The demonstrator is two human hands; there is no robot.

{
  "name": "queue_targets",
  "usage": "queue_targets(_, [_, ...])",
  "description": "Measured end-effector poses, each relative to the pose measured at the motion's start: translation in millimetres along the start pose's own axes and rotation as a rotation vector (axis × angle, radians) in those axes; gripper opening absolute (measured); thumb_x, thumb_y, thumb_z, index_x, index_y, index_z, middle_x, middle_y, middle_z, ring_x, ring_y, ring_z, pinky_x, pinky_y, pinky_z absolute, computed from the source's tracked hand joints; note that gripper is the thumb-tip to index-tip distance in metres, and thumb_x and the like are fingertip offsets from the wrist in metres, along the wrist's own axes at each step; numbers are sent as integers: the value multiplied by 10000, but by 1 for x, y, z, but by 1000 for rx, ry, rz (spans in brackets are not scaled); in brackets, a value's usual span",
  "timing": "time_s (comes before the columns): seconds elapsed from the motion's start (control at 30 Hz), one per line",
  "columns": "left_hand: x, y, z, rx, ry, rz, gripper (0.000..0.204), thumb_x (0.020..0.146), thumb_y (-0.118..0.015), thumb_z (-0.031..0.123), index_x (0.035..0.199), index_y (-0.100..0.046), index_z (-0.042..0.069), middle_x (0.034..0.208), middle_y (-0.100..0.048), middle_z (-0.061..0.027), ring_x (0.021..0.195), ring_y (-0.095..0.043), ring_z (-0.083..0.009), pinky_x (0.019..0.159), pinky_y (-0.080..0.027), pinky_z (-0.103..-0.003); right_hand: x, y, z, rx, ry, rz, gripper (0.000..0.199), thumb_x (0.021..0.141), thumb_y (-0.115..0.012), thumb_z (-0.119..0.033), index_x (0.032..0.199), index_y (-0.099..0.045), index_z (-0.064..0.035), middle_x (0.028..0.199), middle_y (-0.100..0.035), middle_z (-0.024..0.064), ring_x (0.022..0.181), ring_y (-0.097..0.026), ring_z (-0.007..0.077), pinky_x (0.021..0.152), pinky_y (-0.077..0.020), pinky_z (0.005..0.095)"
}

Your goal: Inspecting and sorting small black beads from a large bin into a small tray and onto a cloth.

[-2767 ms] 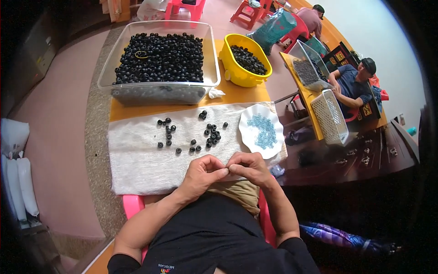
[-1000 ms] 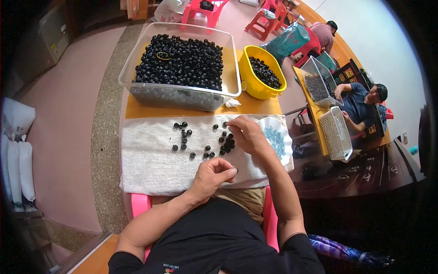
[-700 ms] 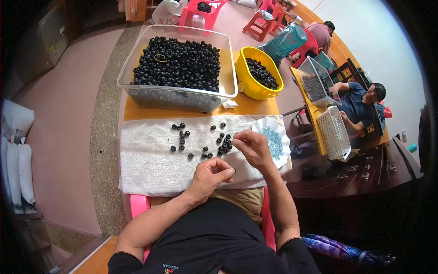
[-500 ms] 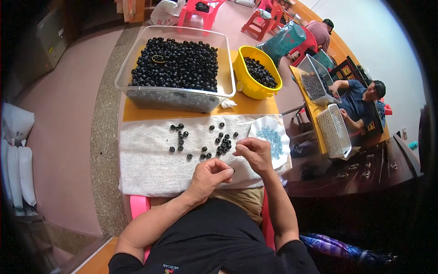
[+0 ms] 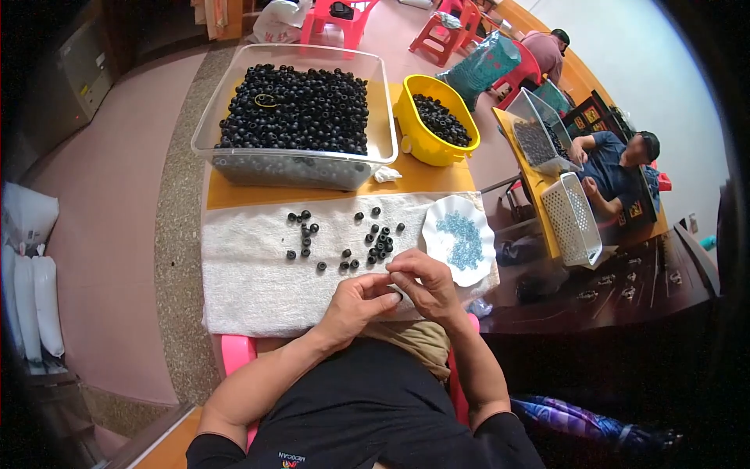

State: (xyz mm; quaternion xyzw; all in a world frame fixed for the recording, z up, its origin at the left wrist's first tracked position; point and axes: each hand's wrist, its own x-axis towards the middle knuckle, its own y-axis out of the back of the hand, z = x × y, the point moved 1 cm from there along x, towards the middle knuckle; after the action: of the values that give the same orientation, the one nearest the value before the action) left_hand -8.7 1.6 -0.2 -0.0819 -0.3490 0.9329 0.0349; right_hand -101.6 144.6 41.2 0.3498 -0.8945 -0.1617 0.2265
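Observation:
My left hand is closed in a pinch, with the dark edge of a small round black piece showing at the thumb tip. Close against it, the fingertips of my right hand are pinched together; whatever they hold is too small to make out. Both hands are over the near part of a white towel. Just beyond them lie several loose black pieces with holes, like beads. To the right, a white scalloped plate holds many tiny clear-blue pieces.
A clear plastic bin full of black pieces stands beyond the towel, beside a yellow basket with more. Crumpled white tissue lies between them and the towel. At the right, a person works by a white perforated basket.
My right hand has moved left and down from beside the plate, bringing its fingertips to my left hand. The left hand has stayed nearly in place.

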Motion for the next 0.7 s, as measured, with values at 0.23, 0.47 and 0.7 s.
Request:
queue_targets(0.23, [-1,1,0,22,27,-96,287,922,-633,75,1185,-601,-38,1060,-657,-48,925,-621,-108,854,-517,-267,-6,-5,3,-91,66,23,151,843,-692,-4,983,-635,-21,931,-651,125,872,-639,244,783,-509,327])
queue_targets(0.47, [-1,0,-3,-19,11,-56,295,924,-631,69,1196,-592,-36,1030,-660,-60,903,-634,-121,829,-529,-271,-7,-4,-2,-59,35,76,146,823,-704,9,947,-630,-7,925,-652,125,860,-639,237,772,-508,320])
queue_targets(0.7, [-1,-1,-1,-20,11,1,317,910,-650,58,1208,-589,-27,975,-653,-45,846,-621,-101,787,-530,-249,-6,2,-5,-157,141,121,139,766,-725,28,879,-649,0,864,-675,134,780,-669,227,700,-522,296])
